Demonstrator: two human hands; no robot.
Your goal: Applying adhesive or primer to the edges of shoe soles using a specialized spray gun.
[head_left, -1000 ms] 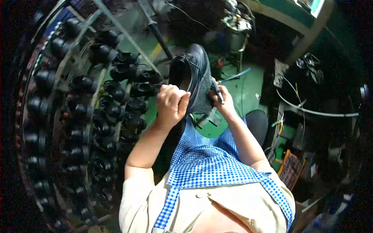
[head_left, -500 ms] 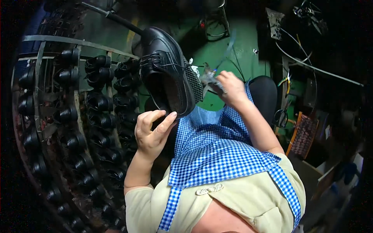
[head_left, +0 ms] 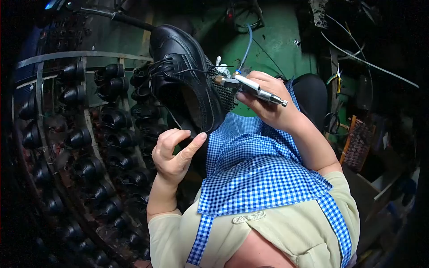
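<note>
A black lace-up leather shoe (head_left: 183, 49) is held up in front of me, its opening toward me and its laces hanging loose. My left hand (head_left: 172, 154) is at its heel, thumb and forefinger closed on the heel edge. My right hand (head_left: 275, 100) grips a silver metal spray gun (head_left: 257, 87) with a blue hose (head_left: 248, 44) joined to it. The brownish tip of the gun points left, close to the shoe's side. Behind the shoe, a dark meshed piece (head_left: 223, 96) and a crumpled white bit (head_left: 222, 68) show in part.
On my left stands a metal rack (head_left: 85, 54) with many black shoes in rows. A dark pole (head_left: 134, 20) runs in behind the shoe's toe. The green floor (head_left: 279, 44) lies ahead. A pale curved cable (head_left: 371, 62) and an orange-framed woven panel (head_left: 357, 138) are at right.
The spray gun has come left toward the shoe and turned, so its silver body now shows clearly. The shoe sits slightly further left in view. My left hand stays at the heel.
</note>
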